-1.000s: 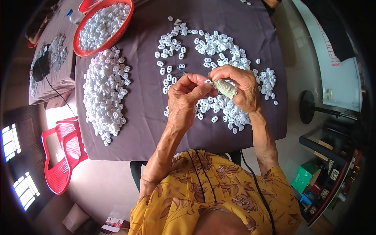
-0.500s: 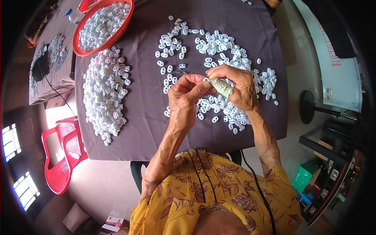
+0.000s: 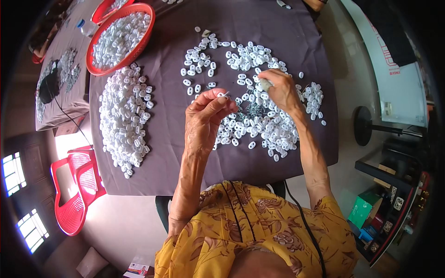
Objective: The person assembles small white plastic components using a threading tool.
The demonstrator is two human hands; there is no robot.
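Note:
My left hand is raised over the dark purple tablecloth and pinches one small white plastic piece at its fingertips. My right hand reaches out over a spread heap of white plastic pieces, fingers closed around a small white piece. A little cluster of small dark metal parts lies among the white pieces between my hands.
A long pile of white pieces lies on the left of the table. A red round basket with more pieces stands at the far left. Stacked red plastic chairs are beside the table. A second table stands further left.
My hands were together in front of me on one piece. They have separated: the right hand has moved out over the heap, the left hand stays raised with a piece.

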